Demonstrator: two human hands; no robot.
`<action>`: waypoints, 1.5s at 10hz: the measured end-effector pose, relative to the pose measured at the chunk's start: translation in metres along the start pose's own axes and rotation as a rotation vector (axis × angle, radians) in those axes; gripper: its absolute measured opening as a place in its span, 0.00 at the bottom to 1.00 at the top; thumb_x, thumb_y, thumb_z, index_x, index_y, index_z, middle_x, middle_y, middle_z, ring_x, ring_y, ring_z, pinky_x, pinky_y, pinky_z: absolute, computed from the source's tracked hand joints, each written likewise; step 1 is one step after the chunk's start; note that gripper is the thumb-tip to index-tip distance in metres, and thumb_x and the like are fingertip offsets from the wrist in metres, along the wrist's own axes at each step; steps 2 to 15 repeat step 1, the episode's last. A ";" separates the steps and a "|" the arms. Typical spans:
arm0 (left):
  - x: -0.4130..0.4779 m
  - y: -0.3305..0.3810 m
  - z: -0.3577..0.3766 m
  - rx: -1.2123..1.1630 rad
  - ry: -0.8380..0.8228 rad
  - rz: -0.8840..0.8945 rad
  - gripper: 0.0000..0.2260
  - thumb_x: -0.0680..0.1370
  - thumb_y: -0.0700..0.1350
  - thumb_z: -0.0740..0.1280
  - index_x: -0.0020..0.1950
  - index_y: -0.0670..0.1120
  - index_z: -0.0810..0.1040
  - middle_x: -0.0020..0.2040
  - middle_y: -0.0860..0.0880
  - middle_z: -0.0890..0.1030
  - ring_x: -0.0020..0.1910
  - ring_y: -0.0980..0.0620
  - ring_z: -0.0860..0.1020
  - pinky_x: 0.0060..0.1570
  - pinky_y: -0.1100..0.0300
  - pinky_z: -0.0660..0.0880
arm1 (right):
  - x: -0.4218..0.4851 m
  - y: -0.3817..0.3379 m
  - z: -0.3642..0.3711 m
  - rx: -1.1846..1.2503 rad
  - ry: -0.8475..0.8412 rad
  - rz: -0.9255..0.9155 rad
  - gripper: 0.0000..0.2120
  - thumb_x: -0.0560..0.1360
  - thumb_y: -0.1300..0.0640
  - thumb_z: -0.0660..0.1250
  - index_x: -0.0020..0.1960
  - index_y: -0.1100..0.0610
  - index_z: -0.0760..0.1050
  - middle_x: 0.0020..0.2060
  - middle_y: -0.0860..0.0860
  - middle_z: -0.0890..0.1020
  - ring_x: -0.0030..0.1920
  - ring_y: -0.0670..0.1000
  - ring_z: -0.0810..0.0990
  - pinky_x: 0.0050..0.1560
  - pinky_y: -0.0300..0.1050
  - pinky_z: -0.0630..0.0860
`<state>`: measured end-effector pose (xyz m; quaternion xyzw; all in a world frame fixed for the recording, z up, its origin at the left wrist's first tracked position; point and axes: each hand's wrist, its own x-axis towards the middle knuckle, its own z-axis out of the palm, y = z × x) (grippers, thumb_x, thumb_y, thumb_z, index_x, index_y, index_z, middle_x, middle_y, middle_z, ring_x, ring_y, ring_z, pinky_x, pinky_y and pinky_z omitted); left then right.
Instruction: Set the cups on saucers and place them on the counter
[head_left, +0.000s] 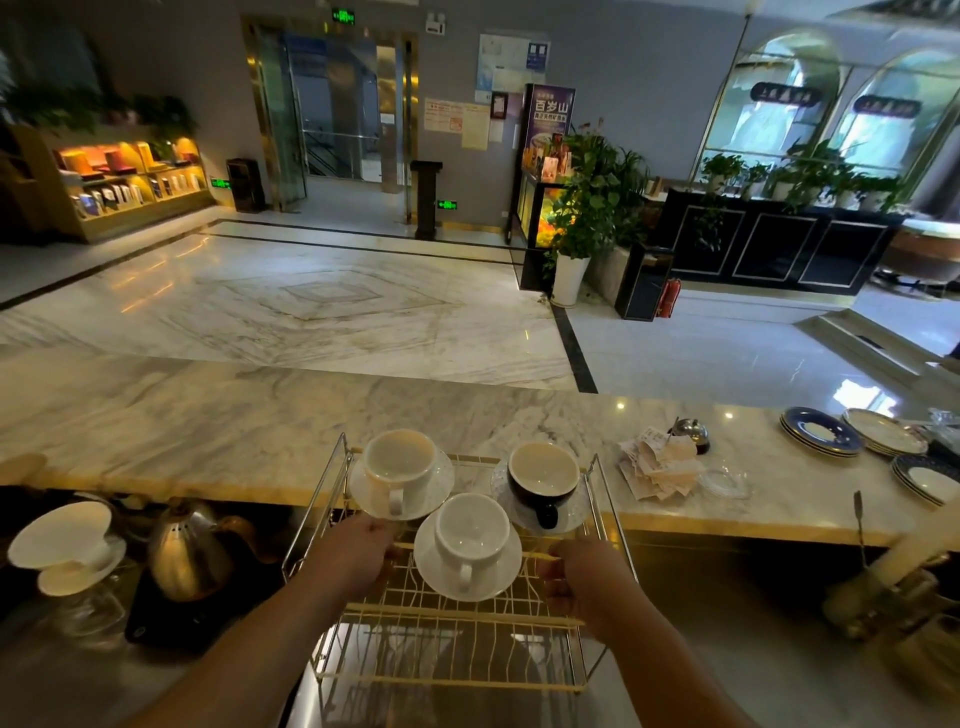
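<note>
Three cups sit on saucers atop the wire dish rack (452, 649), not yet on the marble counter (234, 415) just behind the rack; pairing judged done, transfer pending. Your left hand (358, 556), at the rack's left, has its fingers curled at the saucer (363, 493) under the left white cup (400, 462); cannot tell if it pinches. Centre white cup (470, 535) and black cup (543, 478) untouched. Your right hand (582, 577), at the rack's right rail, has its fingers curled; grip on the wire not discernible.

steel kettle (189, 551) at left; receipts (657, 467) beside a bell (690, 432).
</note>
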<state>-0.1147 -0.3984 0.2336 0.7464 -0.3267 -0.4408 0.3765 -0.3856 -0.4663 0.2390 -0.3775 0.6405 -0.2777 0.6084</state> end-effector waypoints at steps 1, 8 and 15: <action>-0.018 -0.009 0.000 0.200 0.035 0.111 0.04 0.83 0.47 0.66 0.54 0.52 0.80 0.48 0.49 0.86 0.46 0.49 0.85 0.48 0.50 0.85 | -0.014 0.006 0.000 -0.076 0.016 -0.094 0.07 0.81 0.59 0.63 0.50 0.60 0.79 0.33 0.55 0.84 0.32 0.52 0.81 0.36 0.49 0.82; -0.018 -0.009 0.000 0.200 0.035 0.111 0.04 0.83 0.47 0.66 0.54 0.52 0.80 0.48 0.49 0.86 0.46 0.49 0.85 0.48 0.50 0.85 | -0.014 0.006 0.000 -0.076 0.016 -0.094 0.07 0.81 0.59 0.63 0.50 0.60 0.79 0.33 0.55 0.84 0.32 0.52 0.81 0.36 0.49 0.82; -0.018 -0.009 0.000 0.200 0.035 0.111 0.04 0.83 0.47 0.66 0.54 0.52 0.80 0.48 0.49 0.86 0.46 0.49 0.85 0.48 0.50 0.85 | -0.014 0.006 0.000 -0.076 0.016 -0.094 0.07 0.81 0.59 0.63 0.50 0.60 0.79 0.33 0.55 0.84 0.32 0.52 0.81 0.36 0.49 0.82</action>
